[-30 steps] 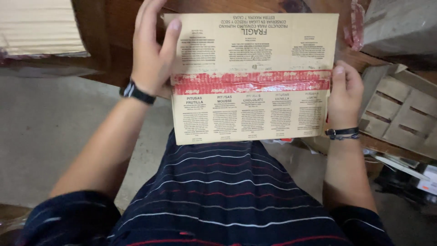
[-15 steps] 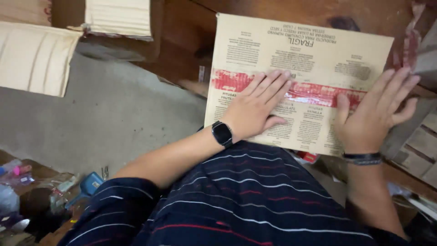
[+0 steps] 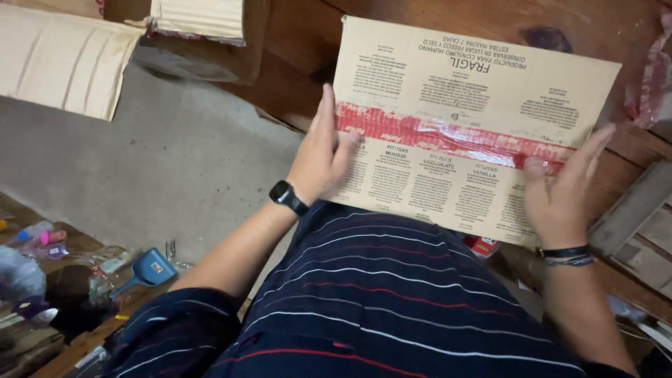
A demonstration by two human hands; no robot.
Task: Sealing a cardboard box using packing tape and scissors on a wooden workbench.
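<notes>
A brown cardboard box point(image 3: 483, 84) with black print and a strip of red tape point(image 3: 448, 138) across its middle lies flat side up in front of my body, over a dark wooden surface. My left hand point(image 3: 320, 155), with a black watch on the wrist, grips the box's left edge beside the end of the tape. At the box's right part my right hand point(image 3: 560, 189) rests with fingers spread, thumb on the tape, a dark band on the wrist.
Dark wooden boards point(image 3: 294, 63) lie under the box. Pale cardboard pieces point(image 3: 63, 59) sit at the upper left on the grey floor point(image 3: 140, 182). A blue tool point(image 3: 143, 269) and small clutter lie at the lower left. Wooden crates point(image 3: 640, 224) stand at the right.
The box has tilted and shifted right in view. My left hand slid from flat on the tape to the box's left edge. My right hand stays spread at the right.
</notes>
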